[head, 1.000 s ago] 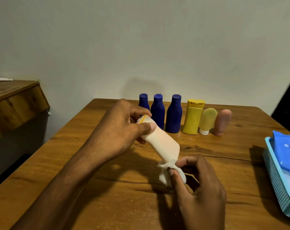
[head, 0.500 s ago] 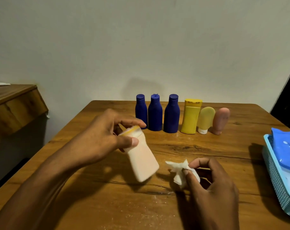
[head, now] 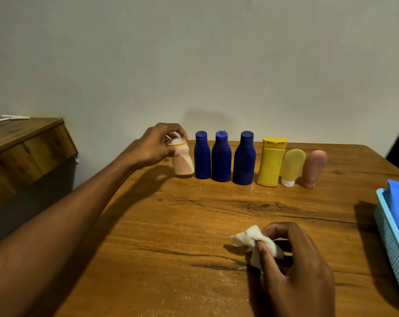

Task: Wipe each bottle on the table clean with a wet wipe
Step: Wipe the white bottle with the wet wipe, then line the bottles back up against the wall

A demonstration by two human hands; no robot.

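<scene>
1. The peach bottle [head: 182, 160] stands at the end of the row on the tabletop [head: 171, 225], just beside the first blue bottle [head: 202, 156] on its wall-less outer side. It looks slightly tilted, with its base at or near the wood — contact can't be told for sure.
2. The left hand [head: 157, 148] has its grip curled round the bottle's cap end, fingers over the top and thumb on the front.
3. The right hand [head: 294, 259] is nearer the camera than the blue bottle, well apart from the row. Its grip pinches a crumpled wet wipe [head: 253, 242] between thumb and fingers.
4. Handling, as a judgement: a small plastic bottle, prob. light and stiff, and likely a bit slick after a damp wipe. A narrow base plus tilt means it could tip easily.
5. Best hold is around the shoulder just below the cap, or mid-body w/ thumb opposite fingers — not the cap alone.
6. The wipe is soft, limp and damp, so a pinch holds it.
</scene>
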